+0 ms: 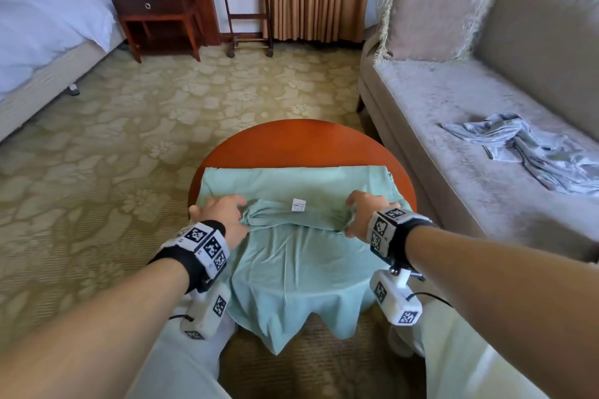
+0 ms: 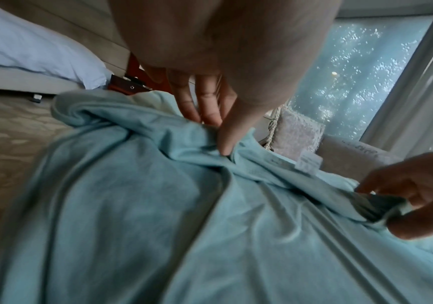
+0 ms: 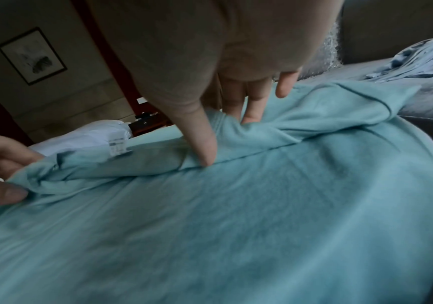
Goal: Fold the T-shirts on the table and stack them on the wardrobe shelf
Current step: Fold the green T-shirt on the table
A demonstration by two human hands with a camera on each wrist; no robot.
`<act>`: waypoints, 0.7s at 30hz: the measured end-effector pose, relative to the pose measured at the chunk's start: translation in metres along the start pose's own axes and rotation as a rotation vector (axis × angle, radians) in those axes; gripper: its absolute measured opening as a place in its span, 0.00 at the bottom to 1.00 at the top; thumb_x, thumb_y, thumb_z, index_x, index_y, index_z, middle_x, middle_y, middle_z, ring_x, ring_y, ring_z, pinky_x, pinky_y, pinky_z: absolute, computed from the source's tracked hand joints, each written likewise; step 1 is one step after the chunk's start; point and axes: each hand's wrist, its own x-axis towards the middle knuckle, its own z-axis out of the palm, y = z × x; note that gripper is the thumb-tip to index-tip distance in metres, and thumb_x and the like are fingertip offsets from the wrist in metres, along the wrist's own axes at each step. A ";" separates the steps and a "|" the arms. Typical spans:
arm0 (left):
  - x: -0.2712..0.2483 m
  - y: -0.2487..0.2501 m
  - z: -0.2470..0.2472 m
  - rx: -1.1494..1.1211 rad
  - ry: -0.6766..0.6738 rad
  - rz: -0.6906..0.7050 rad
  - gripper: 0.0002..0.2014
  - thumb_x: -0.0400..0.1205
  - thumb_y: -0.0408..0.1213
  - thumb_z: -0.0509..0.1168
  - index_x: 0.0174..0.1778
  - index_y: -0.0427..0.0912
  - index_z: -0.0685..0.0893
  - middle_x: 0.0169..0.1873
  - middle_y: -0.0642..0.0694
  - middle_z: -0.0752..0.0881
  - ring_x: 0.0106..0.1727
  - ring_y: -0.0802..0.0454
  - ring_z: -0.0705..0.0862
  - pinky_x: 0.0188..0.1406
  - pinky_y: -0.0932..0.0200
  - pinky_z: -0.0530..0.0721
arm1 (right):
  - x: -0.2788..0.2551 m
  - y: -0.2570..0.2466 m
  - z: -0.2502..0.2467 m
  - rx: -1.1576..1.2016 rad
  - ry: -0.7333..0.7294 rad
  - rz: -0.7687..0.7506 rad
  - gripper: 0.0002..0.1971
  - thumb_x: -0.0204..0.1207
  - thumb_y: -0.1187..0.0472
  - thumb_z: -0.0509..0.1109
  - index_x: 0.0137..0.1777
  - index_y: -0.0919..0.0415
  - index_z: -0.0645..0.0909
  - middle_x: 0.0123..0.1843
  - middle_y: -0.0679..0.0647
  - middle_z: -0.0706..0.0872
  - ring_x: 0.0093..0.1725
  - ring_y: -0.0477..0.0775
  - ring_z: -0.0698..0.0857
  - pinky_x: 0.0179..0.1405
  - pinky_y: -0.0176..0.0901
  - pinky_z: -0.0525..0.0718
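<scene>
Squarely over the near half of the round wooden desk (image 1: 301, 142) lies a pale green garment (image 1: 291, 262). Its lower part spills past the near edge and hangs in loose points between the person's knees, while the far edge of the desk shows bare wood. Across the middle of the desk, running from the left edge to the right edge, a band of the cloth is doubled over into a thick, rumpled fold. A small white label (image 1: 299, 205) sits on top of that fold, about midway between the two hands. The left hand (image 1: 223, 214) is at the left edge of the desk and pinches the bunched left end of the fold, thumb on the near side and fingers curled over the far side. The right hand (image 1: 363, 214) does the same close to the right edge, its thumb pressed against the near face of the fold and its fingers tucked behind it, so both hands are grasping the garment at opposite ends. To the right of the desk stands a grey sofa (image 1: 453, 100) with a fringed cushion (image 1: 434, 6) and a crumpled blue-grey cloth (image 1: 534, 152) on its seat. A bed (image 1: 39, 26) and a dark nightstand (image 1: 155, 10) stand well apart from the desk on the patterned carpet (image 1: 129, 139).
</scene>
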 end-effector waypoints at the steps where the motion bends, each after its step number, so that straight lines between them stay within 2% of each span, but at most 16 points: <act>1: 0.000 -0.001 0.000 -0.031 0.026 -0.003 0.09 0.76 0.39 0.74 0.47 0.59 0.84 0.42 0.61 0.85 0.60 0.50 0.78 0.60 0.49 0.63 | -0.001 0.000 -0.001 -0.010 -0.007 -0.002 0.18 0.73 0.59 0.71 0.63 0.47 0.76 0.53 0.51 0.82 0.52 0.60 0.74 0.62 0.52 0.76; 3: 0.002 -0.003 -0.004 -0.089 0.099 0.060 0.14 0.73 0.36 0.75 0.29 0.60 0.83 0.35 0.60 0.84 0.51 0.55 0.80 0.55 0.52 0.62 | 0.000 0.002 -0.005 -0.020 0.021 -0.026 0.15 0.72 0.60 0.66 0.58 0.47 0.82 0.50 0.50 0.82 0.51 0.60 0.76 0.63 0.51 0.75; 4: 0.003 -0.005 -0.006 -0.065 0.117 0.121 0.17 0.72 0.33 0.74 0.24 0.61 0.82 0.35 0.60 0.83 0.49 0.56 0.79 0.53 0.52 0.61 | -0.002 0.003 -0.011 -0.011 0.034 -0.038 0.14 0.69 0.60 0.66 0.53 0.47 0.84 0.49 0.49 0.83 0.52 0.60 0.78 0.59 0.49 0.76; 6: -0.004 -0.002 -0.015 0.110 0.019 0.246 0.19 0.72 0.32 0.72 0.22 0.63 0.81 0.39 0.61 0.81 0.52 0.56 0.73 0.53 0.52 0.60 | -0.005 0.001 -0.024 -0.044 0.015 -0.066 0.10 0.64 0.59 0.71 0.45 0.50 0.87 0.48 0.48 0.87 0.52 0.58 0.81 0.45 0.44 0.75; 7: -0.006 -0.003 -0.018 0.176 -0.071 0.302 0.17 0.71 0.35 0.73 0.24 0.63 0.82 0.42 0.61 0.80 0.53 0.57 0.72 0.55 0.52 0.61 | -0.007 -0.001 -0.031 -0.107 -0.058 -0.109 0.09 0.63 0.57 0.76 0.44 0.50 0.88 0.47 0.47 0.88 0.50 0.55 0.83 0.41 0.42 0.76; 9: -0.007 -0.009 -0.027 0.163 -0.257 0.293 0.08 0.65 0.47 0.80 0.30 0.62 0.87 0.46 0.60 0.81 0.55 0.57 0.74 0.61 0.51 0.64 | -0.007 -0.001 -0.040 -0.184 -0.260 -0.171 0.11 0.64 0.50 0.79 0.45 0.51 0.89 0.46 0.45 0.89 0.50 0.50 0.86 0.42 0.40 0.80; 11: -0.007 -0.018 -0.035 -0.099 -0.338 0.223 0.14 0.57 0.56 0.82 0.34 0.59 0.90 0.46 0.58 0.84 0.54 0.56 0.79 0.63 0.49 0.72 | -0.009 0.003 -0.048 -0.051 -0.419 -0.134 0.11 0.71 0.48 0.75 0.47 0.53 0.89 0.44 0.45 0.90 0.47 0.47 0.85 0.42 0.36 0.78; 12: -0.005 -0.019 -0.039 -0.276 -0.299 0.175 0.15 0.56 0.56 0.82 0.35 0.57 0.92 0.45 0.56 0.87 0.53 0.55 0.82 0.60 0.48 0.77 | -0.009 0.006 -0.050 0.020 -0.410 -0.089 0.11 0.74 0.48 0.73 0.47 0.54 0.89 0.43 0.46 0.90 0.46 0.47 0.85 0.42 0.36 0.78; 14: 0.003 -0.022 -0.047 -0.524 -0.135 0.063 0.11 0.64 0.50 0.82 0.37 0.51 0.93 0.43 0.53 0.90 0.51 0.55 0.84 0.53 0.56 0.79 | 0.008 0.016 -0.053 0.139 -0.252 0.004 0.12 0.74 0.48 0.72 0.42 0.56 0.90 0.41 0.48 0.91 0.44 0.50 0.88 0.46 0.41 0.84; 15: 0.009 -0.025 -0.048 -0.573 -0.057 -0.029 0.08 0.68 0.45 0.81 0.39 0.48 0.92 0.44 0.52 0.90 0.51 0.54 0.84 0.51 0.58 0.78 | 0.021 0.021 -0.053 0.206 -0.147 0.052 0.12 0.74 0.49 0.72 0.41 0.57 0.90 0.43 0.51 0.92 0.45 0.52 0.90 0.49 0.45 0.87; 17: 0.027 -0.035 -0.049 -0.631 0.061 -0.210 0.07 0.72 0.41 0.79 0.40 0.43 0.90 0.48 0.46 0.89 0.53 0.48 0.84 0.54 0.54 0.80 | 0.041 0.035 -0.054 0.382 0.018 0.142 0.15 0.72 0.52 0.73 0.50 0.62 0.88 0.50 0.56 0.91 0.52 0.57 0.90 0.56 0.52 0.88; 18: 0.037 -0.040 -0.048 -0.652 0.103 -0.289 0.09 0.72 0.42 0.78 0.40 0.42 0.89 0.50 0.42 0.89 0.54 0.43 0.85 0.57 0.50 0.83 | 0.052 0.042 -0.054 0.453 0.075 0.189 0.17 0.70 0.52 0.74 0.52 0.64 0.85 0.52 0.57 0.89 0.54 0.59 0.88 0.56 0.53 0.87; 19: 0.047 -0.046 -0.047 -0.660 0.134 -0.364 0.12 0.73 0.43 0.78 0.41 0.39 0.88 0.52 0.38 0.89 0.54 0.39 0.86 0.58 0.47 0.84 | 0.057 0.049 -0.057 0.508 0.100 0.227 0.17 0.69 0.51 0.75 0.51 0.62 0.83 0.50 0.56 0.87 0.52 0.59 0.87 0.51 0.51 0.87; 20: 0.055 -0.048 -0.047 -0.660 0.157 -0.414 0.16 0.73 0.45 0.77 0.44 0.34 0.88 0.53 0.34 0.88 0.54 0.36 0.86 0.57 0.45 0.85 | 0.059 0.051 -0.061 0.542 0.088 0.270 0.13 0.70 0.50 0.75 0.46 0.59 0.81 0.43 0.54 0.85 0.45 0.57 0.86 0.43 0.47 0.85; 21: 0.064 -0.050 -0.045 -0.655 0.153 -0.456 0.21 0.73 0.47 0.76 0.48 0.30 0.87 0.55 0.31 0.87 0.55 0.34 0.86 0.55 0.44 0.84 | 0.066 0.051 -0.061 0.536 0.139 0.364 0.11 0.72 0.50 0.74 0.40 0.56 0.79 0.35 0.51 0.83 0.36 0.52 0.83 0.36 0.43 0.82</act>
